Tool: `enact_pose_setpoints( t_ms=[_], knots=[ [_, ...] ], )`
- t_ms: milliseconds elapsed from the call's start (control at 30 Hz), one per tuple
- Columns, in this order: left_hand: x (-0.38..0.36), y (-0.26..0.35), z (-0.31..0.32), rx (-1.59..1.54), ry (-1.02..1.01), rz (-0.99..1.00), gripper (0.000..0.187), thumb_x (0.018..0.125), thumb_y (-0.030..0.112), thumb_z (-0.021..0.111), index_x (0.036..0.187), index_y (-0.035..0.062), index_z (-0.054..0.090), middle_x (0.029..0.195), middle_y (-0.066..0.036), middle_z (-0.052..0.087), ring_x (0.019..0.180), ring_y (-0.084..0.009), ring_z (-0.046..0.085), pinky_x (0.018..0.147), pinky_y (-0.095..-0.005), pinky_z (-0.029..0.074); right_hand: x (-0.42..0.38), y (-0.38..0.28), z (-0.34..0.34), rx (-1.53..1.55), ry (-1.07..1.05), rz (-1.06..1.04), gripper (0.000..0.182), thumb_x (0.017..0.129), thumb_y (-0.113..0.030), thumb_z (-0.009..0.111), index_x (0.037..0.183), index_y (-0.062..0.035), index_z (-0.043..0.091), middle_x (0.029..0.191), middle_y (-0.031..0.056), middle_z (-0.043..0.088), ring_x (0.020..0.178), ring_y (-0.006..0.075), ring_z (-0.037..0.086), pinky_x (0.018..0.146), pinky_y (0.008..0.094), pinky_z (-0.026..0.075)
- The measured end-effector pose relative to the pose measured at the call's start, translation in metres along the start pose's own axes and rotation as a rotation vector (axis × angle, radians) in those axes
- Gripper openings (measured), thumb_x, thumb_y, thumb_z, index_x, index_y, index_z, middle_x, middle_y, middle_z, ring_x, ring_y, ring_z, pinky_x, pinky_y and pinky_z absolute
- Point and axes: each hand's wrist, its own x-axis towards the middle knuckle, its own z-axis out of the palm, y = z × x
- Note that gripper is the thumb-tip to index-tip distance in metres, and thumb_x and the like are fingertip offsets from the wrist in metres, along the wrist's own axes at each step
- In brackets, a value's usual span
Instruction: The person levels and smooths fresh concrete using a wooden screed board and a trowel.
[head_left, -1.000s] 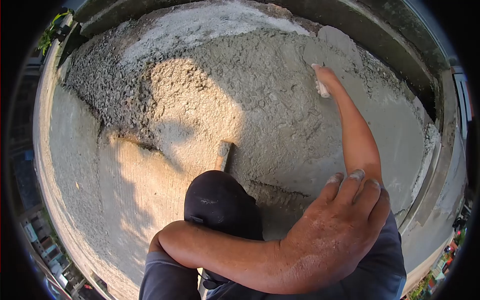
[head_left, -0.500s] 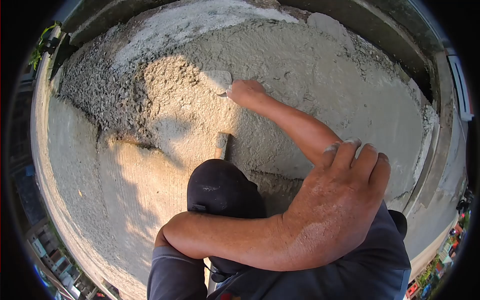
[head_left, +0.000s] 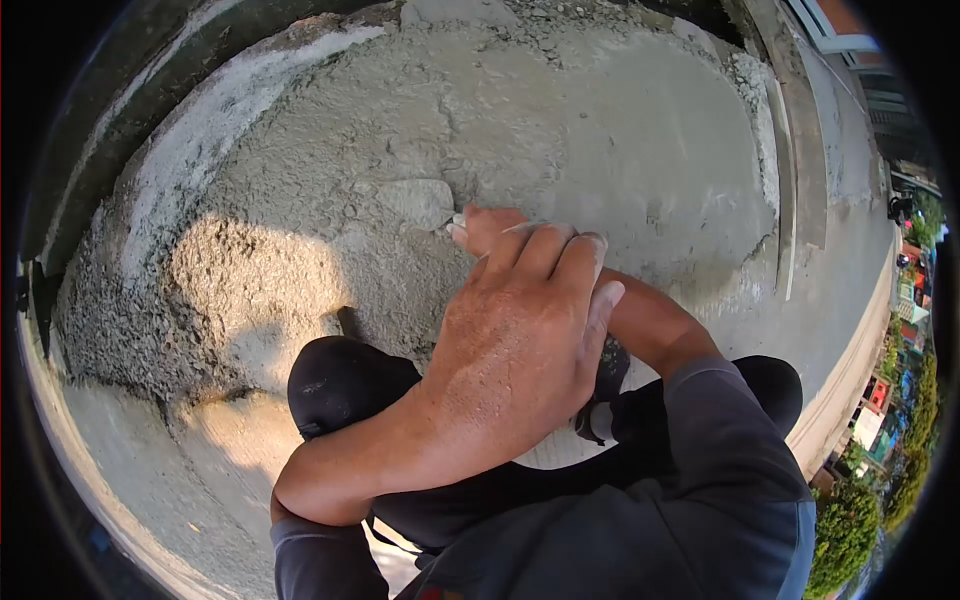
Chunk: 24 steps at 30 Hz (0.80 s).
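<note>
My right hand grips a trowel, its handle hidden by the fingers. The trowel's flat, cement-coated blade lies against the wet concrete, to the left of the hand. Closer to the camera, my left hand crosses over in front of the right forearm. Its fingers bend loosely and their tips are hidden, while the thumb stands a little apart. Nothing shows in that hand. Whether it touches the right arm cannot be told.
Coarse, gravelly mix lies at the left, partly sunlit. A short wooden piece sticks up by my left knee. Older hardened slab shows at lower left. A concrete curb borders the right side.
The view has swung to the right. The trowel has moved rightward, away from the sunlit patch. My left hand has shifted from the right elbow area toward the right wrist.
</note>
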Motion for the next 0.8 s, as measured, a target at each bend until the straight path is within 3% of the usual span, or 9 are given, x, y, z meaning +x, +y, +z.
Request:
enact_pose_setpoints(
  t_ms=[67,133,200,267,333,433,600,667,800],
  knots=[
    [0.012,-0.004,0.010,0.020,-0.080,-0.016,0.032,0.094,0.012,0.066,0.120,-0.0059,0.059,0.114,-0.025,0.062,0.107,-0.0419,0.060,0.091,-0.0466,0.050,-0.002,0.023,0.015,0.046,0.097,-0.036,0.051,0.100,-0.047,0.052,0.118,-0.0008,0.063,0.107,0.0223,0.071,0.105,0.0403,0.067,0.090,0.0488,0.052],
    [0.021,-0.004,0.019,0.016,-0.125,-0.038,0.031,0.093,0.011,0.065,0.118,-0.0078,0.059,0.109,-0.025,0.061,0.106,-0.0414,0.060,0.088,-0.0463,0.051,0.040,0.035,-0.031,0.129,-0.072,0.208,0.047,0.099,-0.043,0.056,0.114,-0.0002,0.067,0.107,0.0221,0.072,0.106,0.0394,0.068,0.091,0.0464,0.053],
    [0.026,-0.003,0.028,0.017,-0.153,-0.039,0.031,0.093,0.011,0.066,0.117,-0.0089,0.060,0.106,-0.026,0.061,0.104,-0.0410,0.061,0.087,-0.0464,0.051,0.056,0.086,-0.056,0.217,-0.054,0.415,0.048,0.098,-0.044,0.056,0.113,-0.0011,0.069,0.109,0.0211,0.072,0.108,0.0396,0.067,0.092,0.0467,0.053],
    [0.029,-0.007,0.036,0.031,-0.151,-0.016,0.032,0.093,0.011,0.066,0.117,-0.0092,0.060,0.107,-0.026,0.062,0.103,-0.0409,0.061,0.087,-0.0467,0.051,0.039,0.129,-0.051,0.079,0.065,0.410,0.055,0.100,-0.048,0.049,0.113,0.0018,0.067,0.105,0.0218,0.072,0.094,0.0381,0.071,0.088,0.0470,0.054],
    [0.036,-0.006,0.041,0.030,-0.188,-0.045,0.032,0.093,0.011,0.066,0.117,-0.0093,0.060,0.107,-0.026,0.062,0.102,-0.0408,0.062,0.088,-0.0465,0.051,0.017,0.150,-0.075,0.231,-0.025,0.544,0.048,0.098,-0.043,0.056,0.103,0.0029,0.069,0.102,0.0216,0.072,0.091,0.0389,0.072,0.076,0.0472,0.057],
    [0.043,-0.005,0.047,0.035,-0.217,-0.036,0.032,0.093,0.011,0.066,0.117,-0.0096,0.060,0.108,-0.027,0.063,0.102,-0.0407,0.062,0.088,-0.0464,0.051,-0.001,0.167,-0.118,0.680,-0.018,0.590,0.051,0.095,-0.049,0.061,0.101,0.0019,0.061,0.078,0.0112,0.065,0.057,0.0219,0.065,0.048,0.0377,0.052],
    [0.056,-0.002,0.060,0.052,-0.275,-0.052,0.029,0.098,0.016,0.063,0.122,-0.0015,0.062,0.111,-0.024,0.065,0.104,-0.0411,0.063,0.091,-0.0436,0.049,-0.007,0.109,-0.163,1.269,0.097,0.224,0.048,0.093,-0.048,0.067,0.104,-0.0024,0.057,0.067,0.0013,0.052,0.052,0.0099,0.054,0.042,0.0269,0.045],
    [0.057,-0.002,0.066,0.051,-0.274,-0.058,0.029,0.098,0.015,0.063,0.122,-0.0011,0.062,0.110,-0.023,0.065,0.104,-0.0405,0.063,0.091,-0.0432,0.049,0.026,0.116,-0.113,1.600,-0.214,0.138,0.046,0.094,-0.046,0.066,0.105,-0.0025,0.057,0.070,0.0017,0.054,0.053,0.0104,0.054,0.042,0.0268,0.045],
    [0.060,-0.009,0.069,0.085,-0.278,-0.085,0.029,0.098,0.016,0.063,0.122,-0.0009,0.062,0.112,-0.022,0.065,0.105,-0.0394,0.064,0.092,-0.0430,0.049,0.019,0.117,-0.118,1.219,0.016,0.257,0.044,0.096,-0.044,0.063,0.111,-0.0032,0.055,0.073,0.0020,0.055,0.054,0.0112,0.056,0.045,0.0278,0.048]
  ],
)
